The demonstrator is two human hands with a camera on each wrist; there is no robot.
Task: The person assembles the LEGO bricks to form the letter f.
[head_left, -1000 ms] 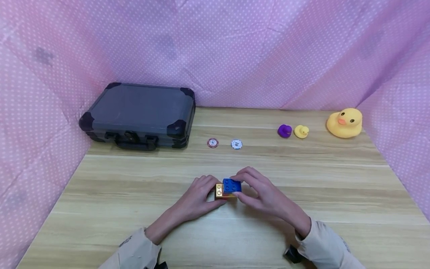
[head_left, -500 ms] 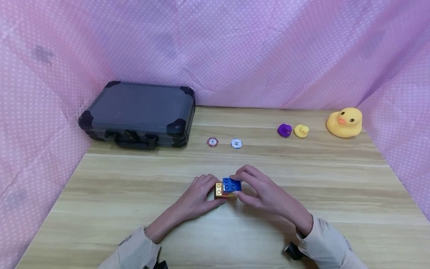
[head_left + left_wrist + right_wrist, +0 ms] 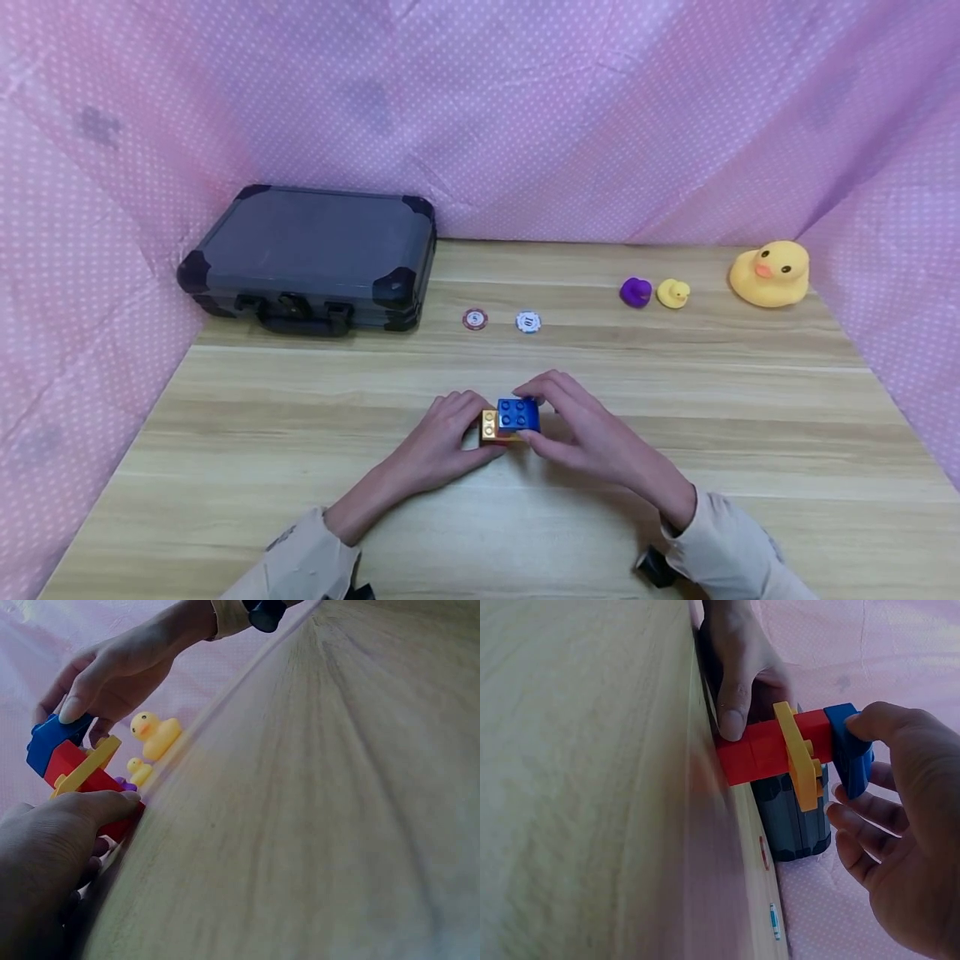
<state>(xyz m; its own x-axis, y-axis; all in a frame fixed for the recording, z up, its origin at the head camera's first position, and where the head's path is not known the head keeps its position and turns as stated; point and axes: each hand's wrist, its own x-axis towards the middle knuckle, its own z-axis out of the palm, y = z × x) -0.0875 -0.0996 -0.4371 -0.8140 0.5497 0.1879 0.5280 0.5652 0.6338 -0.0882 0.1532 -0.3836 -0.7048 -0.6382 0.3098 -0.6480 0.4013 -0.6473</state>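
Observation:
A small stack of toy bricks stands on the table in front of me. Red bricks point(image 3: 756, 751) form its base, a yellow plate point(image 3: 798, 757) lies across them, and another red brick point(image 3: 814, 729) sits above that. On top is a blue brick point(image 3: 516, 415) with studs and a curved end. My left hand point(image 3: 442, 442) grips the red base between thumb and fingers; some of those fingers are hidden in the left wrist view. With thumb and a finger, my right hand point(image 3: 581, 429) pinches the blue brick at its right end.
A dark grey case point(image 3: 315, 242) lies at the back left of the wooden table point(image 3: 262, 400). Two poker chips, one red point(image 3: 475, 319) and one white point(image 3: 528, 322), lie behind the hands. Purple point(image 3: 636, 292), small yellow point(image 3: 672, 293) and large yellow point(image 3: 770, 275) ducks stand back right.
My right hand's finger has shifted slightly off the top of the blue brick, so more of its studs show. The left hand and the stack stay in place.

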